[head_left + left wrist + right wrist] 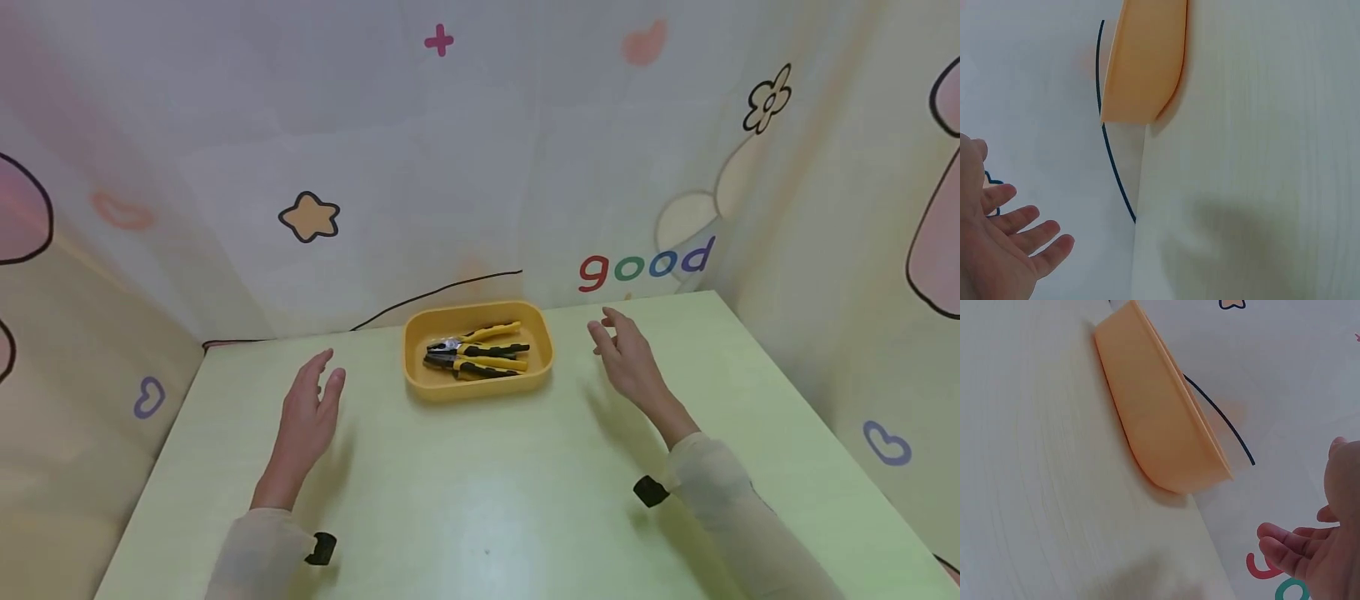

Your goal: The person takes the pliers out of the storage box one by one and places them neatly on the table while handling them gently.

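Observation:
Several pliers (483,350) with yellow and black handles lie in a yellow-orange tray (416,385) at the back of the table. Their heads point left. To the tray's left my left hand (306,421) hovers above the table, fingers relaxed and holding nothing. My right hand (633,362) is on the other side, also raised above the table, with loosely bent fingers and no object in it. Both wrist views show only the outside of the tray (1147,62), (1154,412), so the pliers are hidden there. Neither hand touches the tray.
The pale green table (465,483) meets a printed curtain (450,167) along its back edge, close behind the tray. Curtain also hangs at the left and right sides. A small black device (322,548) sits at the left wrist and another black device (650,492) at the right.

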{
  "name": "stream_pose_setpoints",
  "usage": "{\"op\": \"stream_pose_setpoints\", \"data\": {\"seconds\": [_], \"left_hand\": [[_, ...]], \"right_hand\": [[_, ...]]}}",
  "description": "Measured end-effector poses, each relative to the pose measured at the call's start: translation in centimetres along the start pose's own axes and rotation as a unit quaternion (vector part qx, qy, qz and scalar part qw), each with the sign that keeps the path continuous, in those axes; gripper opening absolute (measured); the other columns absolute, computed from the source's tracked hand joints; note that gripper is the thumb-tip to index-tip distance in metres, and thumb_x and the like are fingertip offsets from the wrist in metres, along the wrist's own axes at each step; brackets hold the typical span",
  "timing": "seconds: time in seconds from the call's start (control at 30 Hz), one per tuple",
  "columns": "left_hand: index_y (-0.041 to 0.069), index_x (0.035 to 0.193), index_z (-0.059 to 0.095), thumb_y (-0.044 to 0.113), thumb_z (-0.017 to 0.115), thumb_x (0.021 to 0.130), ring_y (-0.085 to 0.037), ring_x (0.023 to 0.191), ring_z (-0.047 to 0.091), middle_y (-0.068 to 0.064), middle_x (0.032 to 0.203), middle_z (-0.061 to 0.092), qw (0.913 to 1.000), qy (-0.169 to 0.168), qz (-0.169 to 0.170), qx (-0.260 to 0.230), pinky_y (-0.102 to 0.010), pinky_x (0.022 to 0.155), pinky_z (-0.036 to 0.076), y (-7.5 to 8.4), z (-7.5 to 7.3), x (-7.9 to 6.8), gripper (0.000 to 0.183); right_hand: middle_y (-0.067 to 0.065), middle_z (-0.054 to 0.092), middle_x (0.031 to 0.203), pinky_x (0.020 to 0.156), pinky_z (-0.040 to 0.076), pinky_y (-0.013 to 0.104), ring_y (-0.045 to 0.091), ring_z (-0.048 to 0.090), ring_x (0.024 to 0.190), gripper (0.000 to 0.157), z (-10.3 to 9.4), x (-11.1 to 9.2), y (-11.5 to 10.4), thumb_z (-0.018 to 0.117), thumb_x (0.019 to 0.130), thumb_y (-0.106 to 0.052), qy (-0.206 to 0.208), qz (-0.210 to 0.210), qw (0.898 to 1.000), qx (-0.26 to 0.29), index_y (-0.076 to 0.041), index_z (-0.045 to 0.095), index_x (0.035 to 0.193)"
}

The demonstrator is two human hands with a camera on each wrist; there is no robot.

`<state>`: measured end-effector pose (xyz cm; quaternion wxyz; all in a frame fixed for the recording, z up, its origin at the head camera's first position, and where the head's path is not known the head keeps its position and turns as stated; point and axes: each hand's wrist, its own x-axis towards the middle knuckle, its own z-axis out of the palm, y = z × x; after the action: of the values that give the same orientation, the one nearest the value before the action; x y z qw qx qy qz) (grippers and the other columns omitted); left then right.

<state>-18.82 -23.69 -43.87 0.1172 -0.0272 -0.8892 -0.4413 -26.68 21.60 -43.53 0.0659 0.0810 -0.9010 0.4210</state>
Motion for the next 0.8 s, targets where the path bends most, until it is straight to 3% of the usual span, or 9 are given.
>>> {"op": "stream_pose_setpoints", "data": {"seconds": [0.23,0.5,0.63,0.8], "left_hand": [[0.005,0.158,0.036,0.044,0.040,0.112,-0.038,0.142,0.044,-0.019,0.158,0.041,0.9953,-0.003,-0.057,-0.078,-0.056,0.113,0.041,0.1,1.6,0.7,0.061],[0.003,0.154,0.041,0.037,0.044,0.112,-0.032,0.131,0.055,-0.021,0.147,0.051,0.9716,0.000,-0.151,-0.182,-0.046,0.108,0.051,0.5,3.5,1.7,0.054],[0.001,0.153,0.042,0.029,0.046,0.112,-0.033,0.129,0.056,-0.022,0.147,0.051,0.9625,-0.006,-0.178,-0.204,-0.044,0.106,0.052,0.8,4.7,2.0,0.049],[0.002,0.153,0.042,0.027,0.047,0.112,-0.032,0.126,0.058,-0.021,0.146,0.052,0.9562,-0.011,-0.199,-0.214,-0.044,0.106,0.052,1.2,5.8,2.6,0.048]], "right_hand": [[0.023,0.051,0.139,0.083,0.055,0.039,0.035,0.066,0.101,0.070,1.2,0.1,0.3,0.038,0.111,-0.050,0.003,0.016,1.000,0.016,0.002,0.033,0.157],[0.022,0.058,0.127,0.079,0.057,0.033,0.033,0.066,0.095,0.066,2.5,0.1,0.2,0.043,0.110,-0.050,-0.023,0.045,0.998,0.035,0.002,0.044,0.150],[0.024,0.062,0.114,0.075,0.057,0.030,0.030,0.065,0.086,0.058,3.3,0.2,0.4,0.047,0.110,-0.044,-0.036,0.062,0.996,0.046,0.002,0.050,0.145],[0.024,0.061,0.113,0.070,0.056,0.027,0.026,0.063,0.081,0.054,4.2,0.4,0.4,0.049,0.110,-0.042,-0.041,0.075,0.995,0.057,0.003,0.054,0.140]]}}
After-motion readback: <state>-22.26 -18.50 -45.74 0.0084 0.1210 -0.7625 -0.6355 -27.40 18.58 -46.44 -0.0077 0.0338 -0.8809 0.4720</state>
